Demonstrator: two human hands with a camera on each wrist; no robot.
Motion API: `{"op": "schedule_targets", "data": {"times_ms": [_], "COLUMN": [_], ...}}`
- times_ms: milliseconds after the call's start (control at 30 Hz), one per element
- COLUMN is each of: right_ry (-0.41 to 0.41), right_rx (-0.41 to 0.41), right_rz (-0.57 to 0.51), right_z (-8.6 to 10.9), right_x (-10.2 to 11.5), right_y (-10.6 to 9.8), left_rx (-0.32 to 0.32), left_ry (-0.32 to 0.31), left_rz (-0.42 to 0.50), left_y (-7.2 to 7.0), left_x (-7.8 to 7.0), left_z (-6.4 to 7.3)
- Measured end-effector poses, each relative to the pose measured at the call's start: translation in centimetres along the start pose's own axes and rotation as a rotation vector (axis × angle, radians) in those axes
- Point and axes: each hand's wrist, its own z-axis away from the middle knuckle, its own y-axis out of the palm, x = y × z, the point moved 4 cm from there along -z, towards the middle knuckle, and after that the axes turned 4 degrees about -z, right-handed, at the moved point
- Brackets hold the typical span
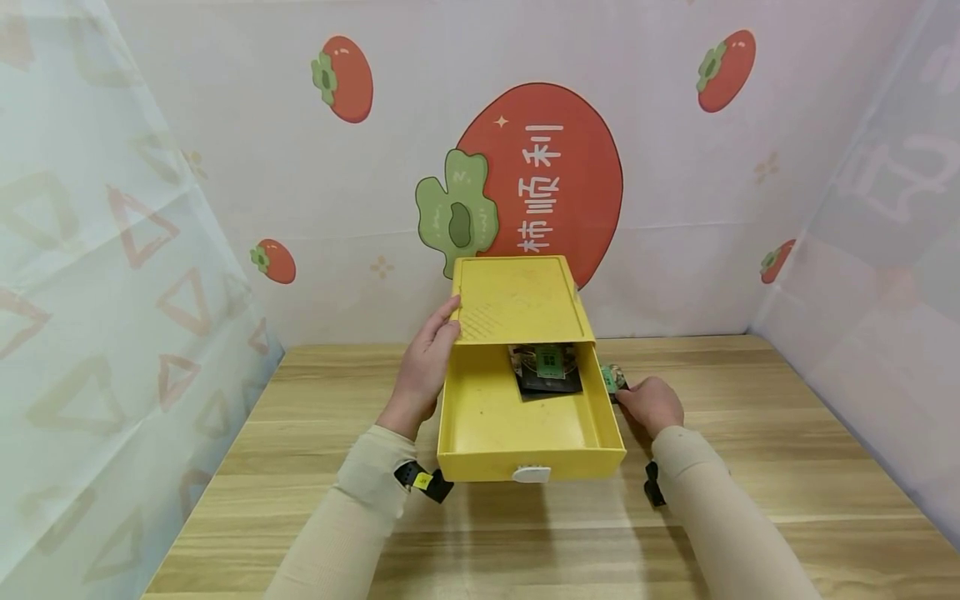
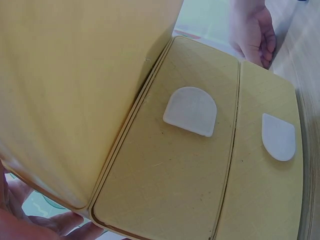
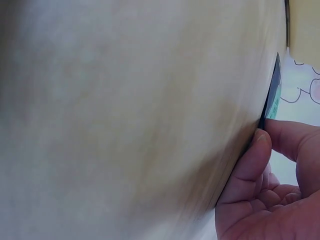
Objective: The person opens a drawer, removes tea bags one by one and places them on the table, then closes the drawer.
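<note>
At a wooden table (image 1: 300,467), I work at a yellow box (image 1: 517,292) whose top drawer (image 1: 487,421) stands pulled out toward the near side. My left hand (image 1: 423,367) rests against the box's left side, fingers nearly straight and curled round nothing, apparently steadying it. On the right, my right hand (image 1: 654,406) pinches a small dark-and-green packet (image 1: 611,377) between thumb and finger, low at the tabletop, outside the drawer and just beside the box; whether the packet touches the box I cannot tell. Dark printed packets (image 1: 550,367), apparently two overlapping, lie at the far right of the drawer. Underneath, the two lower drawers (image 2: 170,175) are closed. I judge the work partway along: the top drawer is out and packets lie inside, while what seems left to deal with is the packet in my pinch and the open drawer. Whether that packet is bound in or out, I cannot tell.
</note>
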Motion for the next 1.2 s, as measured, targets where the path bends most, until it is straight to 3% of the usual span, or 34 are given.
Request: {"op": "schedule_targets", "data": {"times_ms": [1200], "right_ry": [-0.015], "right_rx": [0.038], "right_rz": [0.023], "right_z": [0.20], "right_x": [0.04], "right_y": [0.00], "left_rx": [0.001], "left_ry": [-0.001], "left_rz": [-0.004], "left_y": [-0.06], "left_x": [-0.16], "left_z": [0.23]}}
